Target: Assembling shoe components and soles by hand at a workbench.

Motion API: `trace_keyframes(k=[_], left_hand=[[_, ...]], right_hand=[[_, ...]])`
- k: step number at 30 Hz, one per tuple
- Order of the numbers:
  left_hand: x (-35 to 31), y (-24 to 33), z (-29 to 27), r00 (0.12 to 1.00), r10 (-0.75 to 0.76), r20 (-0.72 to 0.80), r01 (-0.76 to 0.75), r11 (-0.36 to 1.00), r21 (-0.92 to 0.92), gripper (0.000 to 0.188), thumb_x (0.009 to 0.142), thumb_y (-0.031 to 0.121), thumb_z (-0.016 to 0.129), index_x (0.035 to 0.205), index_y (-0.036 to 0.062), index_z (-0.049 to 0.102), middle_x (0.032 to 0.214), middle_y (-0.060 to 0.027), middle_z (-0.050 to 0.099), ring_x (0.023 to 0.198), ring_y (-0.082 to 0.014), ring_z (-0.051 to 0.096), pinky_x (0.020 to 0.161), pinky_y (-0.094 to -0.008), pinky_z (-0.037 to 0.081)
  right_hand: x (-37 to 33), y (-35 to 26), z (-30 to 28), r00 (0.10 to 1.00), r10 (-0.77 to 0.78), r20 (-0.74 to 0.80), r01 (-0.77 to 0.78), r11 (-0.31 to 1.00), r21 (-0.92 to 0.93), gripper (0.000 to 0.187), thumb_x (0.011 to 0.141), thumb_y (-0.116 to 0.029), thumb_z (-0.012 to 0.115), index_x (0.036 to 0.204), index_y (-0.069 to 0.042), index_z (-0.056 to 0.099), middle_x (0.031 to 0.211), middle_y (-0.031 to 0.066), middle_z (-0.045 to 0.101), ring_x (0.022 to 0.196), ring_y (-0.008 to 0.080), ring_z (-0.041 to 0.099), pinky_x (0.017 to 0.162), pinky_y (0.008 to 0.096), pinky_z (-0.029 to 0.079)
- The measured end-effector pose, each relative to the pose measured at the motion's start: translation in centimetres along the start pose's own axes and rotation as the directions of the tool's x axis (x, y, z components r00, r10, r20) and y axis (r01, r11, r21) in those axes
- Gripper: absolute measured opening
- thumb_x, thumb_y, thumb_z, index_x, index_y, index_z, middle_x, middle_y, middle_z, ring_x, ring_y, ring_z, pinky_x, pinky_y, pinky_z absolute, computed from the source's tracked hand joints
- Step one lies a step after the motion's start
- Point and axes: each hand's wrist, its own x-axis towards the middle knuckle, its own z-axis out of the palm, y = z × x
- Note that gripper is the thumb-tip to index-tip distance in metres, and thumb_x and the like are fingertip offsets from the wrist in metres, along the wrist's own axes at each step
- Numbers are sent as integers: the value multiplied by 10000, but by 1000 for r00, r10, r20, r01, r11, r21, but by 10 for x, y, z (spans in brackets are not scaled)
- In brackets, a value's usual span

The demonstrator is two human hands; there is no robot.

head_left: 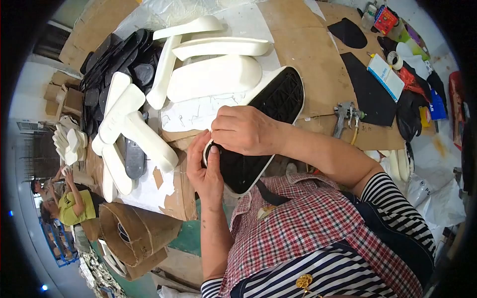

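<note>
A long pad with a white rim and a black ribbed underside [279,95] lies tilted across the table's front edge, ribbed side up. My left hand [204,169] grips its near-left rim, the thumb pressed on the black part and the fingers round the outside. My right hand [242,130] is closed at the same rim, fingertips pinched together against the left fingers. Whatever sits between those fingertips is hidden. Right behind my hands lies a broad white pad [213,78], with narrower white pads [221,47] beyond it.
More white pads [151,141] and a heap of black plates [102,74] cover the table's left. At right are a spray gun [343,119], black sheets [365,87] and a notebook [386,77]. A cardboard box [134,233] stands below left. Another person [74,206] works farther left.
</note>
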Motion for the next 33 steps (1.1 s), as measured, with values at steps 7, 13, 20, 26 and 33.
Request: trace_keyframes(k=[7,13,20,26,33], left_hand=[[-1,3,-3,999,32,-12,-32,999,25,250,844,-2,561,1090,11,606,1168,-131,563,1105,-232,520,958,-321,383],[-13,-2,0,999,-25,-37,23,998,-60,384,827,25,600,1202,-1,521,1196,-132,542,1104,-219,514,961,-322,382],[-22,6,3,981,-191,-44,195,974,118,682,714,0,719,1315,-20,397,1230,-140,513,1105,-210,513,935,-320,416],[-48,17,-15,992,-70,-108,74,997,32,664,662,0,735,1261,-27,451,1162,-154,577,1076,-219,551,938,-328,424],[-84,49,-76,979,146,-142,-106,960,260,655,622,-3,739,1228,-5,487,1147,-153,601,1040,-236,586,894,-331,458]], right_hand=[[-1,-3,3,996,-62,-60,62,998,11,143,658,-38,625,790,4,589,822,88,567,745,234,560,610,305,496],[-19,-1,2,999,-12,-37,18,986,163,257,656,11,638,912,10,615,962,104,586,854,263,569,714,339,500],[-37,11,-17,947,261,185,-293,940,174,550,648,-16,646,1188,-40,540,1102,107,573,1035,287,514,914,393,419],[-18,-4,-14,921,194,337,-301,904,305,497,667,-57,646,1157,-33,564,1135,115,570,1078,285,501,952,395,391],[34,-63,20,922,112,371,-343,681,647,384,766,-141,661,1117,-9,580,1102,129,579,1024,286,517,919,382,409]])
